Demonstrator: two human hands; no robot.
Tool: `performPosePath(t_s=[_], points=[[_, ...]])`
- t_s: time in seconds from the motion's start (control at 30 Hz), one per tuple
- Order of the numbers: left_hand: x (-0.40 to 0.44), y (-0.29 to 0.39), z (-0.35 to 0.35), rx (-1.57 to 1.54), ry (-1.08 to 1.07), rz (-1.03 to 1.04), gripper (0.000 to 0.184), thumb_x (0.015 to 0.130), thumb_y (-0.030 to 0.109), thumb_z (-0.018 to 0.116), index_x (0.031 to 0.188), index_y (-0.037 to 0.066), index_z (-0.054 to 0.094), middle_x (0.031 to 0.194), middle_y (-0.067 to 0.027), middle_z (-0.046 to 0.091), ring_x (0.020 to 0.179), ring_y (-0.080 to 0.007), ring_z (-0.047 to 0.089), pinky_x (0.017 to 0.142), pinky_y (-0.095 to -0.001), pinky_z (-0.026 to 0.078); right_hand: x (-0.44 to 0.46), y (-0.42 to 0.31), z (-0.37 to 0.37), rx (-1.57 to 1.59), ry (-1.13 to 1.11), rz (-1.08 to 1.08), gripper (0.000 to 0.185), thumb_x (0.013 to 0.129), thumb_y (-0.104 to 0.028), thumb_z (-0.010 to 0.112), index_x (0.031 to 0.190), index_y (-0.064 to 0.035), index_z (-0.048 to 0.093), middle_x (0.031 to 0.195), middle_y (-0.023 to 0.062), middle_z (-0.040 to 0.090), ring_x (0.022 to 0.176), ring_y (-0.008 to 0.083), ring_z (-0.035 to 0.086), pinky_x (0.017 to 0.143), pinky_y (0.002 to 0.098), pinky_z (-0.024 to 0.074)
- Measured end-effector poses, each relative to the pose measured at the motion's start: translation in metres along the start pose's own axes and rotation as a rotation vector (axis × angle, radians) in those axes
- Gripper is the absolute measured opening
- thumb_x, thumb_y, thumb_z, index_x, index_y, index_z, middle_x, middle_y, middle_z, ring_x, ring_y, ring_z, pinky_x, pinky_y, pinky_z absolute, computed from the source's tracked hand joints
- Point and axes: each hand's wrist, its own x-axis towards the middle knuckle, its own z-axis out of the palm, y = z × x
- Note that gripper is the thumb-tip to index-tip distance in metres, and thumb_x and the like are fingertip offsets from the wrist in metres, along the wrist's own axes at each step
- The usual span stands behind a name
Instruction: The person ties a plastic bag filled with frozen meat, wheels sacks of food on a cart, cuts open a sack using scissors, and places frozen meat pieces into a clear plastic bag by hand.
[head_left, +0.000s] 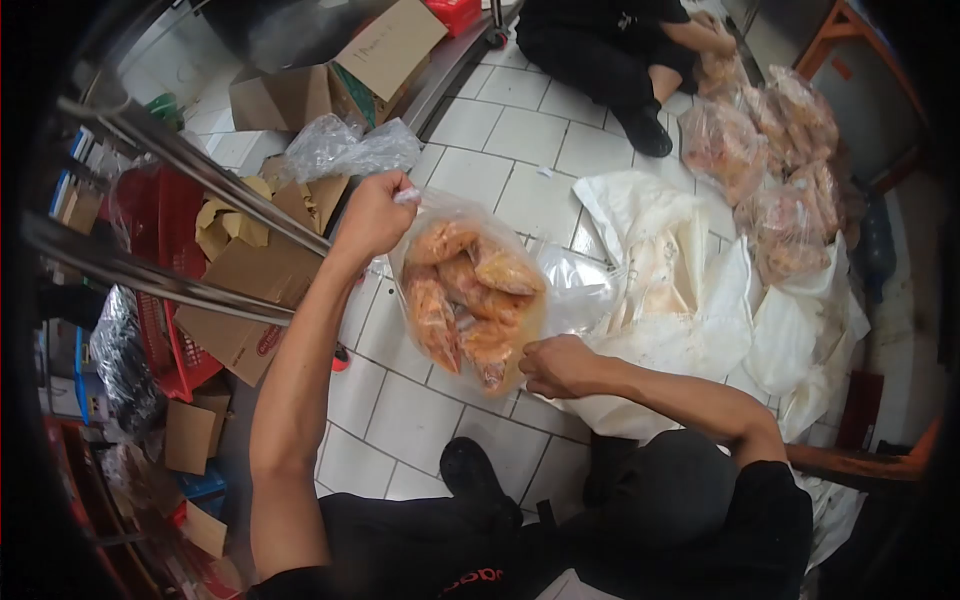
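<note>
A clear plastic bag [470, 290] hangs in front of me, filled with several orange-yellow pieces that look like raw marinated meat. My left hand [378, 215] is closed in a fist around the gathered neck of the bag, at its upper left. At the lower right corner of the same bag, my right hand [560, 368] has its fingers closed against the plastic, gripping it. What lies under those fingers is hidden. Just right of the bag, a white woven sack [670, 340] lies spread on the tiled floor [400, 410].
Several filled plastic bags [725, 150] are piled at the upper right, where another person [600, 50] sits on the floor with hands on one. Left are a metal rail [200, 170], cardboard boxes [240, 300] and a red crate [165, 270]. Crumpled clear plastic [350, 148] lies near the boxes.
</note>
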Motion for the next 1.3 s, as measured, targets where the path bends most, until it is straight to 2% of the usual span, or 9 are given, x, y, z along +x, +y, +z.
performPosePath(t_s=[0.2, 0.37, 0.43, 0.5, 0.63, 0.83, 1.07, 1.23, 1.3], points=[[-0.012, 0.048, -0.026, -0.242, 0.253, 0.07, 0.01, 0.076, 0.011, 0.062, 0.078, 0.003, 0.056, 0.063, -0.0086, 0.055, 0.059, -0.015, 0.05, 0.057, -0.0322, 0.042, -0.049, -0.106, -0.157, 0.272, 0.394, -0.125, 0.021, 0.071, -0.011, 0.072, 0.067, -0.003, 0.054, 0.069, 0.0101, 0.05, 0.058, 0.0268, 0.055, 0.052, 0.0345, 0.0422], [-0.015, 0.065, -0.005, 0.038, -0.116, 0.191, 0.015, 0.077, 0.013, 0.065, 0.087, 0.004, 0.057, 0.066, -0.0118, 0.061, 0.061, -0.0209, 0.06, 0.057, -0.038, 0.046, -0.022, -0.094, -0.148, -0.018, 0.664, -0.03, 0.014, 0.079, -0.009, 0.065, 0.071, -0.0025, 0.056, 0.069, 0.008, 0.055, 0.058, 0.0211, 0.054, 0.053, 0.0308, 0.0417], [-0.019, 0.058, 0.021, 0.065, -0.427, 0.052, 0.025, 0.078, 0.024, 0.069, 0.087, 0.003, 0.06, 0.067, -0.0105, 0.062, 0.067, -0.021, 0.064, 0.061, -0.034, 0.048, -0.027, -0.075, -0.115, 0.442, 0.131, 0.207, 0.005, 0.081, -0.009, 0.061, 0.083, -0.005, 0.059, 0.077, 0.0095, 0.06, 0.062, 0.0206, 0.057, 0.058, 0.0328, 0.0447], [-0.015, 0.027, 0.046, 0.448, -0.43, 0.464, 0.035, 0.078, 0.033, 0.066, 0.086, -0.001, 0.063, 0.071, -0.0167, 0.063, 0.072, -0.0298, 0.065, 0.067, -0.0404, 0.049, -0.044, -0.07, -0.102, 0.363, -0.021, 0.047, 0.009, 0.084, -0.009, 0.057, 0.093, -0.0073, 0.059, 0.082, 0.0101, 0.063, 0.069, 0.0213, 0.062, 0.064, 0.0353, 0.0467], [-0.027, 0.032, 0.04, 0.347, -0.754, 0.271, 0.04, 0.076, 0.036, 0.062, 0.078, -0.003, 0.064, 0.077, -0.0215, 0.064, 0.077, -0.0367, 0.063, 0.071, -0.0446, 0.048, -0.089, -0.09, -0.138, -0.181, -0.525, 0.192, 0.011, 0.079, -0.017, 0.059, 0.076, -0.0067, 0.059, 0.069, 0.0112, 0.062, 0.067, 0.0313, 0.063, 0.061, 0.0407, 0.0479], [-0.062, 0.112, 0.038, 0.002, -0.295, 0.352, 0.034, 0.074, 0.027, 0.056, 0.063, -0.005, 0.059, 0.082, -0.0255, 0.06, 0.072, -0.0358, 0.057, 0.069, -0.0432, 0.044, -0.097, -0.177, -0.103, 0.115, -0.105, -0.08, 0.019, 0.073, -0.014, 0.062, 0.063, -0.0024, 0.051, 0.06, 0.0148, 0.054, 0.059, 0.0341, 0.058, 0.054, 0.0421, 0.0467], [-0.125, 0.186, 0.005, -0.246, -0.566, 0.98, 0.026, 0.08, 0.02, 0.062, 0.071, -0.004, 0.058, 0.082, -0.0151, 0.053, 0.072, -0.0299, 0.055, 0.068, -0.0377, 0.044, -0.053, -0.211, -0.121, 0.347, 0.176, -0.177, 0.026, 0.079, -0.014, 0.063, 0.063, -0.002, 0.045, 0.058, 0.011, 0.048, 0.052, 0.0319, 0.052, 0.051, 0.0412, 0.041], [-0.107, 0.134, 0.039, 0.106, -0.551, 0.917, 0.02, 0.083, 0.02, 0.062, 0.081, 0.0, 0.061, 0.088, -0.0172, 0.056, 0.083, -0.0303, 0.059, 0.072, -0.0383, 0.045, -0.058, -0.153, -0.107, -0.035, 0.275, -0.21, 0.022, 0.078, -0.013, 0.064, 0.067, -0.0025, 0.05, 0.072, 0.0114, 0.053, 0.065, 0.028, 0.057, 0.06, 0.0367, 0.0449], [-0.104, 0.107, 0.057, 0.226, -0.982, 0.586, 0.02, 0.084, 0.021, 0.062, 0.09, 0.002, 0.062, 0.094, -0.0174, 0.059, 0.09, -0.0278, 0.06, 0.078, -0.0362, 0.045, -0.062, -0.137, -0.104, 0.01, 0.179, -0.127, 0.017, 0.078, -0.013, 0.066, 0.07, -0.0029, 0.054, 0.08, 0.0102, 0.054, 0.076, 0.0272, 0.057, 0.064, 0.0357, 0.0462]])
